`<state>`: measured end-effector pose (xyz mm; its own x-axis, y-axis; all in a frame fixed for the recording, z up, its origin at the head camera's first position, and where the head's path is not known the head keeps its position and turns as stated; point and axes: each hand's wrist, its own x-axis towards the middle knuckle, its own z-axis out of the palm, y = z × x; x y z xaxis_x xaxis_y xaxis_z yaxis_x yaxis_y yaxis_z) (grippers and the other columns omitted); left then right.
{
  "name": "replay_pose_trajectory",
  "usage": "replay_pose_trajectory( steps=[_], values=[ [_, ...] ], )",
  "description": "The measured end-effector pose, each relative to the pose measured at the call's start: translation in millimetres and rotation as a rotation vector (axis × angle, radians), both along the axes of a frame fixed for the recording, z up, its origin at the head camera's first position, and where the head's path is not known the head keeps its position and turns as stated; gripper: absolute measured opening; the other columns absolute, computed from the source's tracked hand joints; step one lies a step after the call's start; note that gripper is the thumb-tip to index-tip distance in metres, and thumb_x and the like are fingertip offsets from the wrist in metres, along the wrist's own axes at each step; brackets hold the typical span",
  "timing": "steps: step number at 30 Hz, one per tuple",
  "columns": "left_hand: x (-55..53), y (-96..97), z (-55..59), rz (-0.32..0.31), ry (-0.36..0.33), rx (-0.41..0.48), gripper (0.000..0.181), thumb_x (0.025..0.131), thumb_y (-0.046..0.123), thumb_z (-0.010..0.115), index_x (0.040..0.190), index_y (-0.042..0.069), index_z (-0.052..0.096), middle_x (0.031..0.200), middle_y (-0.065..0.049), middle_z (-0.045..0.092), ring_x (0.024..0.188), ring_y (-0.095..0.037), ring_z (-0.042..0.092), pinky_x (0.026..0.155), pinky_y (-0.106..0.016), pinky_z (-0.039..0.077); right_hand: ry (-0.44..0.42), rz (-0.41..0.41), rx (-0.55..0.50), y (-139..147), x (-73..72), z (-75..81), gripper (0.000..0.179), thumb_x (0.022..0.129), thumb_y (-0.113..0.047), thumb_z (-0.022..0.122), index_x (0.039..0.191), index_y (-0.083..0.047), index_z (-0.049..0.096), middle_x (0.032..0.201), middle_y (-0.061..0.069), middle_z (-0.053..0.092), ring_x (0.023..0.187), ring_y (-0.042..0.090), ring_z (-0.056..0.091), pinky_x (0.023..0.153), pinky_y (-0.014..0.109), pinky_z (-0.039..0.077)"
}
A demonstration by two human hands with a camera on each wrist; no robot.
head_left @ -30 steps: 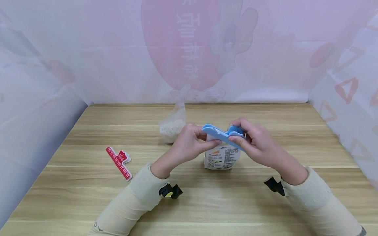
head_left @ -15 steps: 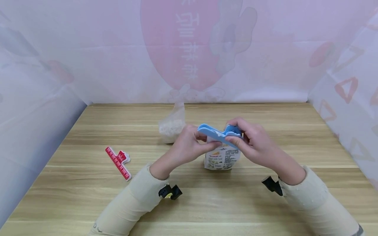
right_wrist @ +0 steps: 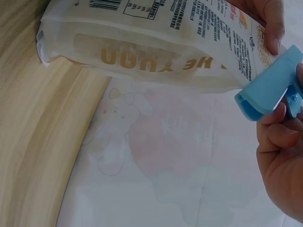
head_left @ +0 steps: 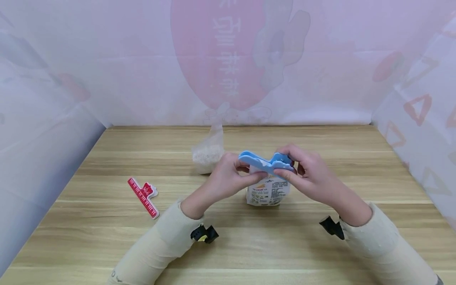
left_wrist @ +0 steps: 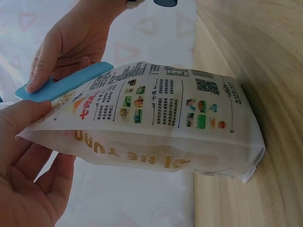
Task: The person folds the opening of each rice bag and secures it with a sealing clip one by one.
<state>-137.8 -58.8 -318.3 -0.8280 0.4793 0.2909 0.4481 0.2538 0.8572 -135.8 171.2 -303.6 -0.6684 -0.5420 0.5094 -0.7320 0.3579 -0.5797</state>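
A white printed food bag (head_left: 268,192) stands upright on the table between the two hands. Its side shows gold lettering in both wrist views. Near its left top corner, my left hand (head_left: 228,176) pinches the bag's upper edge between thumb and fingers. My right hand (head_left: 313,173) grips the handles of a blue sealing clip (head_left: 265,163), thumb in front and fingers behind. That clip lies across the bag's top, tilted down to the right in the head view. In the right wrist view the clip's (right_wrist: 270,87) end shows a gap between its two bars.
A red and white clip with a piano-key pattern (head_left: 144,197) lies on the wooden table (head_left: 228,245) at the left. Behind my left hand sits a clear bag of white grains (head_left: 208,154), its top twisted upward. Printed white sheets (head_left: 142,79) wall the back and sides.
The blue clip has shifted slightly left along the bag's top. My right thumb and fingers have changed position a little on its handles. The left hand still pinches the bag.
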Motion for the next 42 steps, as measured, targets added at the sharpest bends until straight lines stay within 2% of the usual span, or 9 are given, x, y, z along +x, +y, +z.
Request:
replay_pose_trajectory(
  steps=[5, 8, 11, 15, 19, 23, 29, 36, 42],
  values=[
    [0.0, -3.7, -4.8, -0.009, -0.031, 0.003, 0.022, 0.087, 0.009, 0.076, 0.108, 0.005, 0.075, 0.107, -0.008, 0.076, 0.097, -0.016, 0.071, 0.082, -0.029, 0.060, -0.007, -0.051, 0.034, 6, 1.7, -6.9, 0.039, 0.080, 0.003, 0.078, 0.113, -0.008, 0.063, 0.089, -0.006, 0.060, 0.078, 0.006, 0.049, 0.053, 0.021, 0.038],
    [1.4, -7.2, -7.8, -0.001, -0.074, -0.056, 0.023, 0.087, 0.015, 0.077, 0.109, 0.009, 0.076, 0.112, -0.004, 0.075, 0.107, -0.017, 0.068, 0.090, -0.039, 0.058, 0.006, -0.085, 0.065, 11, 2.5, -12.4, 0.044, 0.076, 0.002, 0.081, 0.115, -0.008, 0.064, 0.100, -0.002, 0.063, 0.089, 0.007, 0.051, 0.062, 0.024, 0.042],
    [3.1, -11.8, -11.4, 0.008, -0.115, -0.130, 0.025, 0.086, 0.022, 0.079, 0.109, 0.014, 0.077, 0.114, 0.002, 0.075, 0.109, -0.015, 0.066, 0.093, -0.045, 0.056, 0.002, -0.105, 0.086, 15, 3.9, -17.4, 0.046, 0.075, 0.001, 0.083, 0.116, -0.008, 0.065, 0.106, 0.000, 0.064, 0.097, 0.009, 0.050, 0.070, 0.027, 0.045],
    [4.1, -17.9, -15.1, -0.011, -0.124, -0.185, 0.029, 0.085, 0.027, 0.080, 0.111, 0.019, 0.075, 0.115, 0.006, 0.073, 0.110, -0.014, 0.064, 0.092, -0.048, 0.055, -0.018, -0.108, 0.097, 21, 4.0, -23.4, 0.047, 0.074, -0.001, 0.084, 0.117, -0.008, 0.065, 0.108, -0.001, 0.065, 0.100, 0.007, 0.047, 0.074, 0.029, 0.049],
    [6.0, -23.2, -17.9, -0.027, -0.122, -0.228, 0.037, 0.084, 0.028, 0.080, 0.119, 0.022, 0.069, 0.121, 0.006, 0.069, 0.116, -0.018, 0.062, 0.090, -0.048, 0.055, -0.030, -0.095, 0.109, 26, 2.7, -27.5, 0.048, 0.075, -0.002, 0.084, 0.118, -0.010, 0.064, 0.107, -0.005, 0.065, 0.100, 0.008, 0.050, 0.074, 0.026, 0.050],
    [9.1, -26.8, -20.7, -0.024, -0.160, -0.248, 0.044, 0.086, 0.026, 0.079, 0.126, 0.021, 0.063, 0.126, 0.003, 0.065, 0.117, -0.023, 0.063, 0.090, -0.048, 0.054, -0.065, -0.092, 0.124, 31, 4.5, -32.2, 0.049, 0.076, -0.003, 0.083, 0.120, -0.011, 0.063, 0.108, -0.004, 0.064, 0.099, 0.010, 0.053, 0.074, 0.027, 0.054],
    [12.0, -29.6, -26.2, -0.005, -0.207, -0.288, 0.044, 0.087, 0.020, 0.078, 0.127, 0.016, 0.061, 0.125, -0.005, 0.063, 0.111, -0.028, 0.065, 0.088, -0.048, 0.056, -0.214, -0.120, 0.152, 40, 10.6, -39.8, 0.045, 0.082, -0.010, 0.081, 0.122, -0.011, 0.060, 0.112, -0.001, 0.066, 0.100, 0.010, 0.059, 0.080, 0.028, 0.057],
    [15.4, -29.1, -37.6, 0.028, -0.281, -0.341, 0.052, 0.086, 0.011, 0.078, 0.133, 0.007, 0.057, 0.119, -0.012, 0.064, 0.103, -0.025, 0.067, 0.086, -0.033, 0.058, -0.439, -0.111, 0.131, 45, 13.2, -49.6, 0.046, 0.085, -0.011, 0.078, 0.126, -0.004, 0.058, 0.115, 0.010, 0.067, 0.098, 0.022, 0.068, 0.080, 0.025, 0.059],
    [16.4, -27.1, -51.3, 0.021, -0.308, -0.339, 0.057, 0.086, 0.013, 0.078, 0.135, 0.003, 0.053, 0.117, -0.015, 0.065, 0.100, -0.026, 0.069, 0.090, -0.038, 0.057, -0.649, -0.064, 0.063, 44, 11.0, -61.1, 0.046, 0.088, -0.006, 0.074, 0.129, 0.003, 0.055, 0.114, 0.019, 0.066, 0.097, 0.022, 0.072, 0.080, 0.026, 0.060]
  ],
)
